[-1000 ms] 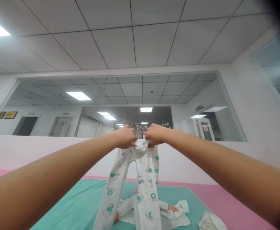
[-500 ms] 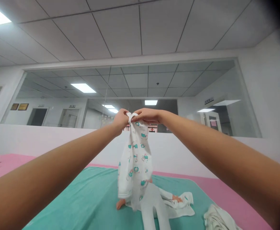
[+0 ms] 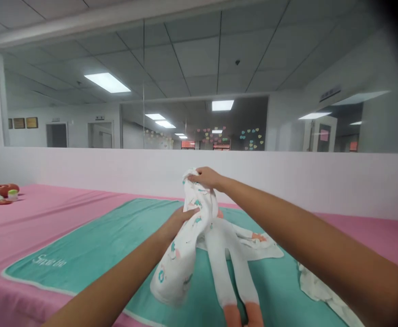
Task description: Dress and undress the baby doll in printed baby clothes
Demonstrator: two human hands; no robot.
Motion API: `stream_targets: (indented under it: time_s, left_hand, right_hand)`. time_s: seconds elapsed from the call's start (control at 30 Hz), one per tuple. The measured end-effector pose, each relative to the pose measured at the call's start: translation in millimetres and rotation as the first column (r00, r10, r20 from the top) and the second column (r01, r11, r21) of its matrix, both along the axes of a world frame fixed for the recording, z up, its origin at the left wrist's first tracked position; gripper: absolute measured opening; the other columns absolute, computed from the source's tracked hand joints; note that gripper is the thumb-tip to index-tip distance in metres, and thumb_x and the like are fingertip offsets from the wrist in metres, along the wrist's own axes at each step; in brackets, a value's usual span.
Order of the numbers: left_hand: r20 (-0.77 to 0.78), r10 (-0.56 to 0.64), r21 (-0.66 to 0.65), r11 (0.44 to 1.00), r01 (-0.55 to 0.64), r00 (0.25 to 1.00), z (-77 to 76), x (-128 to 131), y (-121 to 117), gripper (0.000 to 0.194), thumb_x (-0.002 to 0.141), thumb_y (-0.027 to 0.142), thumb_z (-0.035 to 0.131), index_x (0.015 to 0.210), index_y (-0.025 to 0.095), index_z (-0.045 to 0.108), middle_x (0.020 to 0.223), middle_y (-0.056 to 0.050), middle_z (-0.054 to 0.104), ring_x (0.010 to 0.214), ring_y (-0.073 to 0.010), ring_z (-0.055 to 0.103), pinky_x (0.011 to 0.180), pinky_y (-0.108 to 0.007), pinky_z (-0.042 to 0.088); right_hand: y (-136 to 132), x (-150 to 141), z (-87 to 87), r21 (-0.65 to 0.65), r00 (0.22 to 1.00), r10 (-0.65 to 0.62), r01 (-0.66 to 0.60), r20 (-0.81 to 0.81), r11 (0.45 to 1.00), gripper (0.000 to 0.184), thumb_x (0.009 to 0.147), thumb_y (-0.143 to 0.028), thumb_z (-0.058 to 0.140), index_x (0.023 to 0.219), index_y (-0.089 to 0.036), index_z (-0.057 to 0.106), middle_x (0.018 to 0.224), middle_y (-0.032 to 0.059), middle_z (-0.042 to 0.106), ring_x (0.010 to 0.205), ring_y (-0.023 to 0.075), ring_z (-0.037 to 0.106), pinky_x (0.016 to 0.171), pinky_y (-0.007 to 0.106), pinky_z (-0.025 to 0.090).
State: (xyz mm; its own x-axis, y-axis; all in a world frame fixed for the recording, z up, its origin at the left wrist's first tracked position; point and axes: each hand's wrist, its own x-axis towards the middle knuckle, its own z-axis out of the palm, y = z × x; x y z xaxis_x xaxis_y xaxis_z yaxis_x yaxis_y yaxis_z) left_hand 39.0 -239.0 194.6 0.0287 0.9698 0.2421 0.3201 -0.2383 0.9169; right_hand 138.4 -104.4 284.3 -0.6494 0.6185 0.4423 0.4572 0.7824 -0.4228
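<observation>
My right hand (image 3: 204,177) pinches the top of a pair of white baby trousers (image 3: 181,254) printed with green figures. My left hand (image 3: 178,222) presses against the trousers lower down, fingers bent round the cloth. The folded garment hangs over a teal mat (image 3: 93,254). A baby doll (image 3: 231,268) in white leggings lies on the mat just behind and to the right of the garment, its orange feet toward me.
The mat lies on a pink table (image 3: 42,213). A white cloth (image 3: 321,286) is crumpled at the mat's right edge. Small red and green objects (image 3: 4,190) sit at the far left. A white wall with a glass partition (image 3: 185,118) runs behind the table.
Both hands held the trousers up high by the waistband; the garment has since been folded together and lowered, the left hand sliding down to its middle. The view has tilted down.
</observation>
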Motion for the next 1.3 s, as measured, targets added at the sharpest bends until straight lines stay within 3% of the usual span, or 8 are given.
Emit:
stream_targets:
  time_s: [0.13,0.3,0.4,0.57,0.83,0.93,1.07,1.3]
  left_hand:
    - [0.196,0.041,-0.218,0.976,0.002,0.98,-52.3,-10,14,0.031,0.075,0.032,0.053,0.098,0.013,0.059,0.087,-0.008,0.068,0.079,-0.0225,0.064,0.07,-0.03,0.05]
    - [0.019,0.285,-0.377,0.89,-0.257,0.958,-105.2,-30,40,0.053,0.073,0.027,0.055,0.123,0.016,0.038,0.098,-0.009,0.063,0.08,-0.0225,0.063,0.067,-0.031,0.05]
    - [-0.102,0.338,-0.308,0.884,-0.352,0.936,-145.1,-39,61,0.076,0.071,0.021,0.055,0.135,0.016,0.015,0.109,-0.011,0.058,0.088,-0.021,0.061,0.075,-0.031,0.049]
    - [-0.501,0.21,-0.016,0.968,-0.251,0.84,-187.9,-36,83,0.047,0.075,0.023,0.05,0.121,0.019,0.048,0.119,-0.009,0.048,0.11,-0.0213,0.048,0.097,-0.031,0.036]
    - [-0.617,0.109,0.015,0.992,-0.127,0.779,-158.6,2,100,0.031,0.083,0.034,0.04,0.1,0.022,0.063,0.103,-0.007,0.062,0.099,-0.0237,0.054,0.085,-0.033,0.041]
    - [-0.532,0.252,0.069,0.964,-0.255,0.808,-141.9,21,114,0.036,0.08,0.03,0.044,0.114,0.021,0.053,0.116,-0.007,0.055,0.103,-0.0209,0.053,0.088,-0.031,0.04]
    - [-0.253,0.326,-0.162,0.914,-0.372,0.911,-137.3,49,139,0.056,0.079,0.038,0.046,0.128,0.013,0.035,0.132,-0.013,0.045,0.112,-0.0204,0.05,0.09,-0.029,0.041]
    - [-0.274,0.41,-0.226,0.852,-0.472,0.87,-145.0,74,169,0.067,0.076,0.054,0.045,0.127,0.012,0.034,0.138,-0.017,0.037,0.124,-0.0272,0.04,0.094,-0.035,0.04]
  right_hand:
    - [44,-20,-93.8,-0.082,0.979,0.022,-0.005,0.202,0.997,0.033,0.076,-0.046,0.055,0.079,-0.013,0.061,0.075,0.001,0.06,0.067,0.0104,0.051,0.056,0.019,0.036]
    - [84,-31,-182.9,-0.148,0.976,0.021,0.011,0.215,0.989,0.031,0.074,-0.045,0.059,0.082,-0.016,0.06,0.084,0.0015,0.063,0.074,0.0127,0.055,0.063,0.02,0.039]
    - [108,-20,-209.4,-0.105,0.983,-0.092,0.11,0.161,0.988,0.029,0.081,-0.042,0.051,0.089,-0.015,0.06,0.094,0.0057,0.062,0.083,0.0151,0.055,0.072,0.024,0.039]
    - [136,27,-223.2,0.001,0.949,-0.311,0.311,0.053,0.95,0.029,0.089,-0.033,0.035,0.095,-0.014,0.057,0.107,0.0109,0.056,0.102,0.0196,0.047,0.085,0.03,0.034]
    - [112,123,-278.9,0.077,0.73,-0.616,0.661,-0.296,0.747,0.03,0.089,-0.036,0.03,0.078,-0.018,0.052,0.087,0.0099,0.057,0.088,0.0216,0.049,0.08,0.031,0.036]
    - [98,145,-295.9,-0.073,0.706,-0.669,0.674,-0.232,0.735,0.046,0.091,-0.045,0.021,0.068,-0.02,0.052,0.071,0.0085,0.059,0.071,0.0211,0.052,0.067,0.031,0.037]
    - [98,148,-297.1,-0.172,0.807,-0.582,0.562,-0.099,0.809,0.053,0.091,-0.044,0.019,0.069,-0.019,0.06,0.073,0.01,0.064,0.074,0.0226,0.058,0.068,0.032,0.038]
    - [107,141,-295.9,-0.349,0.824,-0.561,0.503,-0.085,0.791,0.055,0.09,-0.042,0.018,0.081,-0.018,0.066,0.093,0.0114,0.067,0.091,0.0242,0.06,0.078,0.034,0.043]
